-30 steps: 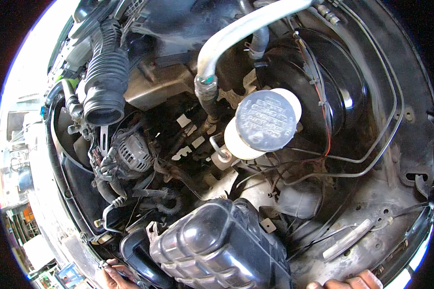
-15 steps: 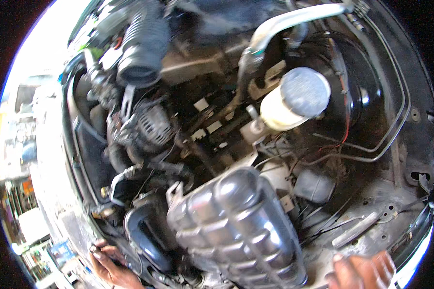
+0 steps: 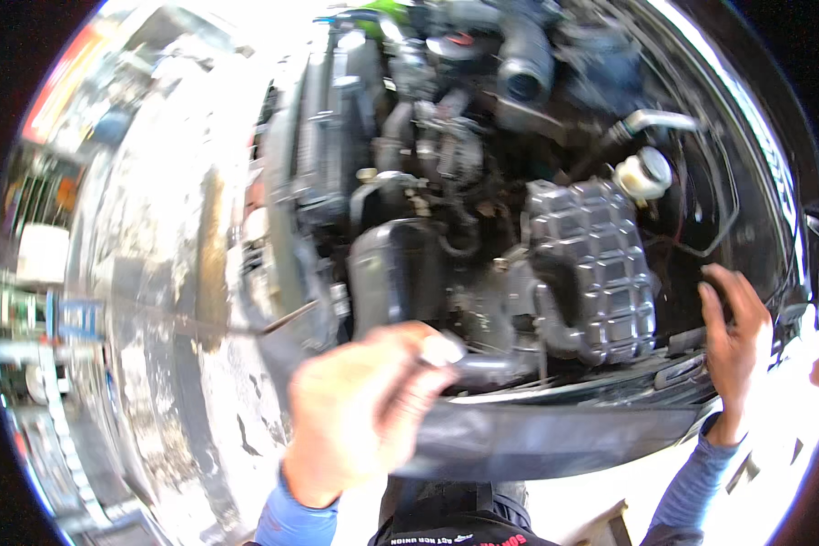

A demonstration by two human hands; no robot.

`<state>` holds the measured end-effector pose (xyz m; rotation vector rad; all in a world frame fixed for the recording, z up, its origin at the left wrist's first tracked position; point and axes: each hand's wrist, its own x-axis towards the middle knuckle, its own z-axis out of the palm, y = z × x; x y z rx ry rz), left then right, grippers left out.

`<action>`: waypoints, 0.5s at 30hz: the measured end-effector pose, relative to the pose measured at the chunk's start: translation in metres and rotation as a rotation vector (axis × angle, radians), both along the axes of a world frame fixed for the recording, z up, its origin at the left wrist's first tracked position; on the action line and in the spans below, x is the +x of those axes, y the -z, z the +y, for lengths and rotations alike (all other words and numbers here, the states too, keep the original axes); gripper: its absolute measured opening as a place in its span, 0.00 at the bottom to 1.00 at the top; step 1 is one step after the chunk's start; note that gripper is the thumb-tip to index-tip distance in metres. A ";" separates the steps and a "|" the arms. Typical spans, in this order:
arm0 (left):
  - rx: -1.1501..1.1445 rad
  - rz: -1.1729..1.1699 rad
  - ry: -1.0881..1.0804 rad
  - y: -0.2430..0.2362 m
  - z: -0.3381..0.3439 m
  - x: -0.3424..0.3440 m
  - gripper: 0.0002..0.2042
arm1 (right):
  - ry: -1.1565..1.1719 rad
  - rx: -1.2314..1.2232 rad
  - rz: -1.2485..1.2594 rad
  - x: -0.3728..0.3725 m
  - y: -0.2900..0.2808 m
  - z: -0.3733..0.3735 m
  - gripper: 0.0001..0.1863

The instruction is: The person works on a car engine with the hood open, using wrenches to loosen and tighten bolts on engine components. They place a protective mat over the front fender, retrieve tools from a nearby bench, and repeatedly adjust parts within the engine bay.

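My left hand [image 3: 359, 400] is raised at the front edge of an open engine bay. Its thumb and fingers pinch a small whitish piece [image 3: 441, 348], too blurred to name. My right hand [image 3: 739, 332] hovers over the bay's right side, fingers apart, with nothing visible in it. Between the hands, farther in, lies a black ribbed box [image 3: 601, 264], apparently an air filter housing. Neither hand touches it. A white fluid reservoir [image 3: 644, 175] with a dark cap sits just beyond the box.
A dark padded cover [image 3: 555, 439] hangs over the near edge. A corrugated black hose [image 3: 525, 64] has its end open at the back. A rounded black duct [image 3: 387, 268] stands left of the ribbed box. A bent metal pipe [image 3: 660, 119] runs at the far right.
The view has drawn back and swung left, showing more floor and my sleeves. My left hand has come up and nearer the middle. My right hand has risen, its fingers now spread.
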<state>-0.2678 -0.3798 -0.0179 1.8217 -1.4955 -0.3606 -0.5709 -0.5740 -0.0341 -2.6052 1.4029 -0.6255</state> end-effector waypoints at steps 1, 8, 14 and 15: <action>0.002 0.020 0.091 -0.006 0.031 0.002 0.08 | -0.027 -0.039 -0.061 0.005 -0.011 0.017 0.10; 0.196 0.349 -0.116 0.009 0.253 0.026 0.10 | -0.326 0.469 -0.323 0.114 -0.059 0.214 0.08; 0.292 0.503 -0.551 0.049 0.428 0.065 0.14 | -0.925 0.586 -0.068 0.234 0.036 0.362 0.12; 0.325 0.545 -0.589 0.056 0.446 0.078 0.14 | -0.978 0.556 0.014 0.245 0.053 0.371 0.12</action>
